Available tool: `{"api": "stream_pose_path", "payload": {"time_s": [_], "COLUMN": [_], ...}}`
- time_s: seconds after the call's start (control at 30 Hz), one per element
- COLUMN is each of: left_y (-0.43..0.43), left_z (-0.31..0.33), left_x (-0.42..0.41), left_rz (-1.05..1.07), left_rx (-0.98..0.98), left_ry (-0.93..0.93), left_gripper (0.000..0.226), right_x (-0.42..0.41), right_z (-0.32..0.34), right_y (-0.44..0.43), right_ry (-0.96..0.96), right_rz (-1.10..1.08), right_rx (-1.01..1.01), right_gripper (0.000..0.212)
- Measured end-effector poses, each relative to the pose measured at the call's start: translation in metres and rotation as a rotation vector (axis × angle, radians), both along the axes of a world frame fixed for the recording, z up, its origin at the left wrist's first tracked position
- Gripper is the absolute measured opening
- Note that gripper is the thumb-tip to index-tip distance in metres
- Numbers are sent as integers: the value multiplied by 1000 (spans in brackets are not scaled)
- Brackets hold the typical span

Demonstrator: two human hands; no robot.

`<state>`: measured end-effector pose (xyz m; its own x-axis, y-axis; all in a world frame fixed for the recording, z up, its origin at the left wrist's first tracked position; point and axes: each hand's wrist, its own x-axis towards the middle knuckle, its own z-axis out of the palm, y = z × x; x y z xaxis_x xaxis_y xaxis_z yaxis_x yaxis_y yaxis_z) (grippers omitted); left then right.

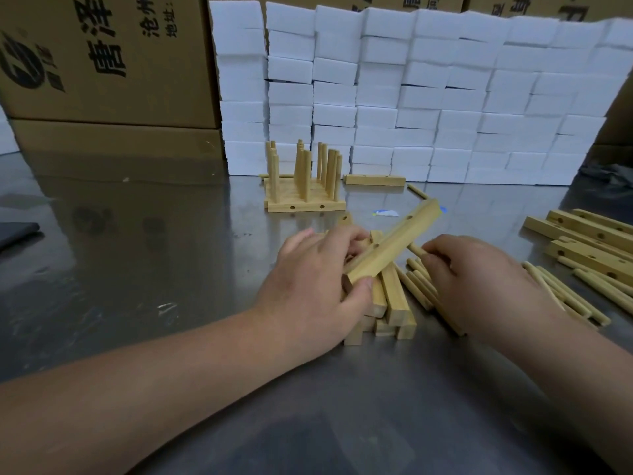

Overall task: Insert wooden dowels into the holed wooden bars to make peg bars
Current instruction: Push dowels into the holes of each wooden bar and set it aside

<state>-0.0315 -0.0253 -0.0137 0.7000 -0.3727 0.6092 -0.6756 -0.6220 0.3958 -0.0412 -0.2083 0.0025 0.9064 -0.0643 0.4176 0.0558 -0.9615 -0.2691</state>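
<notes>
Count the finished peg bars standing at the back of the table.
4, as far as I can tell: the finished peg bars sit side by side in one block before the white foam blocks, dowels upright. Front one shows clearly; those behind overlap, so the count is uncertain.

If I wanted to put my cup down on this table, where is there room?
The steel table is bare to the left of the left hand, out to the dark pad, and in the near middle between the forearms. It is crowded around the bar stack and the dowels by the right hand.
</notes>
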Motion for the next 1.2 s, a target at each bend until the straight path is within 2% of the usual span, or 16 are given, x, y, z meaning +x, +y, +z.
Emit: {"api": "stream_pose_path", "payload": {"time_s": [0.1,0.2,0.43,0.57,0.67,0.77,0.83,0.93,1.03,1.07,1.2], "left_y": [2,5,6,9,9,7,8,10,10,10,11], "left_z": [1,2,-2,0,7,15,17,17,15,15,15], "left_x": [1,4,10,9,9,11,10,7,5,4,2], "left_rz": [20,30,4,-21,-8,12,-50,-149,-160,-150,-145], "left_rx": [-158,-249,-128,-426,-634,-734,-733,-624,-516,-493,-557], "left_ry": [81,62,-5,2,183,323,361,340,294,282,283], "left_gripper": [35,28,48,36,38,30,27,33,18,15,24], "right_x": [-2,-10,-22,-24,-28,-27,-26,-25,-24,-24,-27], "right_z": [-1,3,13,13,14,13,12,12,12,12,13], "right_y": [0,3,14,13,16,16,15,15,15,15,15], "right_ry": [-85,-176,-161,-201,-260,-287,-294,-310,-311,-316,-290], "right_rz": [63,147,255,294,358,372,372,368,310,295,294], "right_rx": [110,260,377,411,437,503,489,451,466,488,563], "right_gripper": [25,27,10,9,15,20,19,15,2,4,6]}}
